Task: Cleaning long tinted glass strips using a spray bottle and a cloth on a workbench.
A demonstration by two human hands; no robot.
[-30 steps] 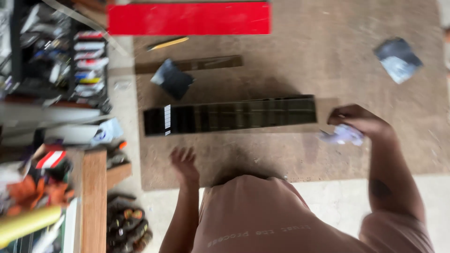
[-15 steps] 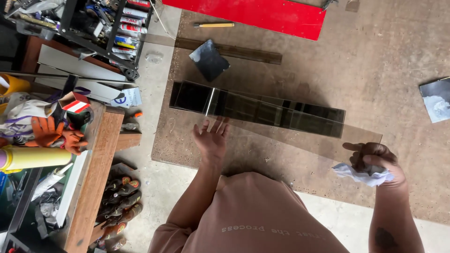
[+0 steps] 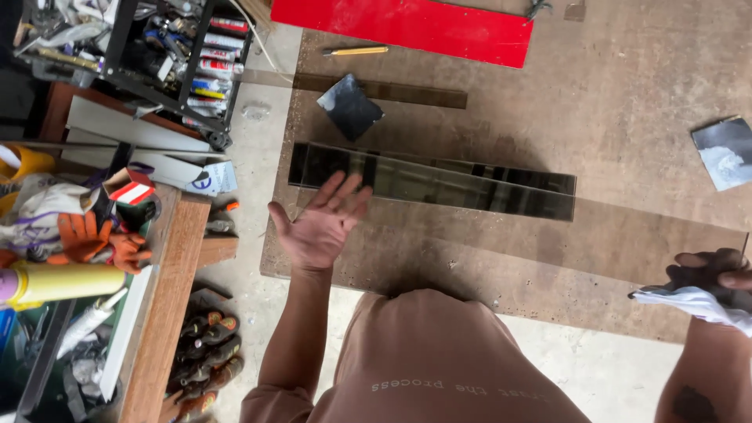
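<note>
A long dark glass strip (image 3: 470,188) lies across a brown board (image 3: 595,235) on the floor. My left hand (image 3: 317,219) hovers palm up, fingers spread, at the strip's left end and holds nothing. My right hand (image 3: 709,274) is at the right edge of the view, closed on a crumpled white cloth (image 3: 689,304). A small dark glass square (image 3: 350,106) rests above the strip's left end. A thinner dark strip (image 3: 384,90) lies further back.
A red panel (image 3: 407,23) and a yellow pencil (image 3: 356,51) lie at the far side. Another glass piece (image 3: 724,153) sits at the right. A tool shelf (image 3: 133,55), orange gloves (image 3: 98,243), a wooden plank (image 3: 168,305) and a yellow tube (image 3: 55,282) crowd the left.
My left hand has moved up to the strip's left end and turned palm up. My right hand with the cloth has drawn back toward the right edge of the view.
</note>
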